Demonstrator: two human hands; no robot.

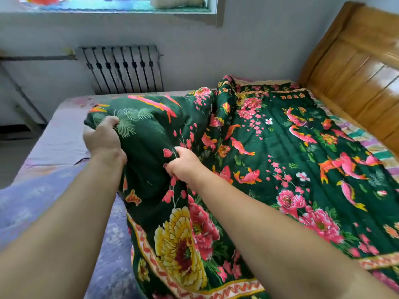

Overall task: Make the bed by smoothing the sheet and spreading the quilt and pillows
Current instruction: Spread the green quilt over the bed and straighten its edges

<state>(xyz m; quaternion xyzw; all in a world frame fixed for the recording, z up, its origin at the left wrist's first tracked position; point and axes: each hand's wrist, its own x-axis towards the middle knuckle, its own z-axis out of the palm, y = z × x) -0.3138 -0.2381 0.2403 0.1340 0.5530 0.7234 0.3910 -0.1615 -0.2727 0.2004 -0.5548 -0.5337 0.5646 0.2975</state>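
Here both bare forearms reach forward from the bottom of the view, roughly parallel, over the bed (54,145). The left hand (103,137) sits farther out, knuckles up, its fingers curled over a bunched fold of the quilt (280,152) near that fold's left end, grasping it. The right hand (183,162) is nearer and lower, clenched round a gathered pinch of the same dark green cloth, thumb side upward. Between and beyond the two hands the quilt rises in a thick raised ridge; to the right it lies flatter across the mattress, printed with pink fish, peonies and a big yellow flower, its patterned border running along the near edge. The pale lilac sheet (64,212) shows bare on the left part of the bed, touching the quilt's lifted edge. A wooden headboard (356,72) stands at the right, and a radiator (123,70) against the wall behind the bed.
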